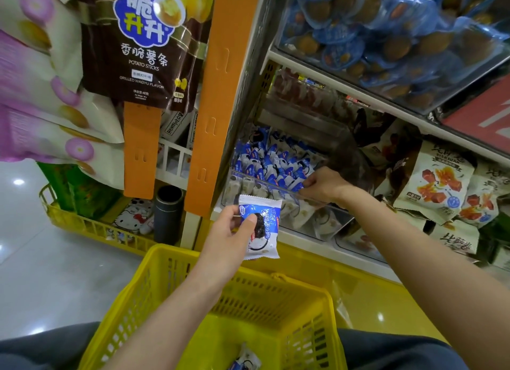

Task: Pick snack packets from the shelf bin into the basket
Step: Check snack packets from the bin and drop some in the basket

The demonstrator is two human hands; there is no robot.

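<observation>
- While it hangs over the yellow basket [171, 262], the left hand [231, 234] pinches a snack packet [265, 231], thumb in front.
- That packet stands tall way up, its zigzag top edge toward the shelf and its picture side facing us. It is shiny, crinkly plastic, white and blue, like a small pillow.
- The basket is hard plastic with slotted walls. Another packet [244, 360] lies inside.
- A clear plastic bin [265, 186] holds a heap [276, 160] of the same packets.
- Reaching in, the right hand [324, 186] pinches one blue packet [298, 187].
</observation>
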